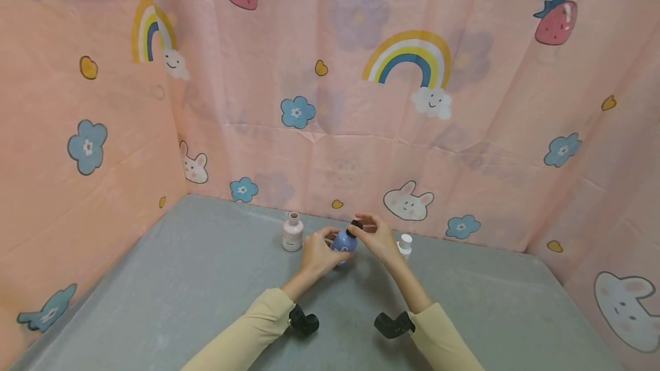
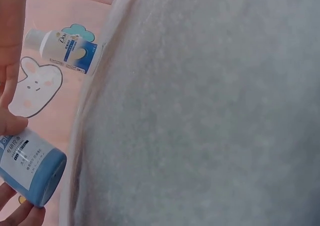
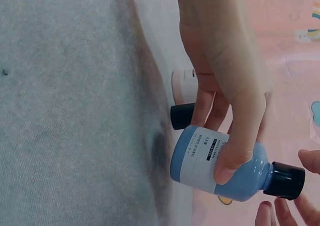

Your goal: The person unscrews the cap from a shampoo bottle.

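My left hand (image 1: 318, 253) grips a blue bottle (image 1: 344, 241) by its body, thumb across the front. The bottle is tilted in the air, its black cap (image 1: 353, 228) leaning up to the right. Around that cap are the thumb and fingertips of my right hand (image 1: 378, 239). In the right wrist view the cap (image 3: 285, 180) sits at the bottle's neck, and the label faces the camera. The left wrist view shows the lower part of the blue bottle (image 2: 32, 168); its top is out of frame.
A pale pink bottle (image 1: 293, 233) with an uncapped neck stands left of my hands. A white bottle (image 1: 405, 245), partly behind my right forearm, stands on the right. Another black cap (image 3: 182, 116) shows beside the left fingers; whether they hold it, I cannot tell. Grey cloth (image 1: 206, 279) covers the table.
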`<state>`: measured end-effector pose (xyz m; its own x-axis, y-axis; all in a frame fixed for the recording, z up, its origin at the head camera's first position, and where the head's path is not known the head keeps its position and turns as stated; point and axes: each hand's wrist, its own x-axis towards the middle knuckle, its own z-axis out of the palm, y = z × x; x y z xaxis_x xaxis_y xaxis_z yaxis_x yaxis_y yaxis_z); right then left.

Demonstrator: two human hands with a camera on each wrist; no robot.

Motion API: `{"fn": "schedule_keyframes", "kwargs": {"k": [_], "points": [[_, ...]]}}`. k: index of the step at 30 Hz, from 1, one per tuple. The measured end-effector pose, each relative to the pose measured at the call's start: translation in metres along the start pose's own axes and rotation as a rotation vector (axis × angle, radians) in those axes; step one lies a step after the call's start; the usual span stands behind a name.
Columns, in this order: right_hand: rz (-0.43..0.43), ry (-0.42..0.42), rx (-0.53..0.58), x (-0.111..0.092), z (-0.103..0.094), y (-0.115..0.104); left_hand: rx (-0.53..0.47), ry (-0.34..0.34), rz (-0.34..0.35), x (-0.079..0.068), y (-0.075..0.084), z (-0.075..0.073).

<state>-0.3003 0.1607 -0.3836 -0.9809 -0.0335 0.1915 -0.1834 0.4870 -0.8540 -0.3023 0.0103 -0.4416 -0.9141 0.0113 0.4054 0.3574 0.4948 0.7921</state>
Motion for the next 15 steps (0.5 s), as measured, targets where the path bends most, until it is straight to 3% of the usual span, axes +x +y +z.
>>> {"fn": "schedule_keyframes", "kwargs": {"k": [5, 15], "points": [[0.048, 0.049, -0.025, 0.0004, 0.0022, 0.0000, 0.044, 0.018, 0.011, 0.0002, 0.0018, -0.0006], [0.037, 0.057, -0.029, 0.0008, 0.0028, 0.0013, 0.022, 0.007, 0.027, -0.0018, 0.0000, -0.0002]]}}
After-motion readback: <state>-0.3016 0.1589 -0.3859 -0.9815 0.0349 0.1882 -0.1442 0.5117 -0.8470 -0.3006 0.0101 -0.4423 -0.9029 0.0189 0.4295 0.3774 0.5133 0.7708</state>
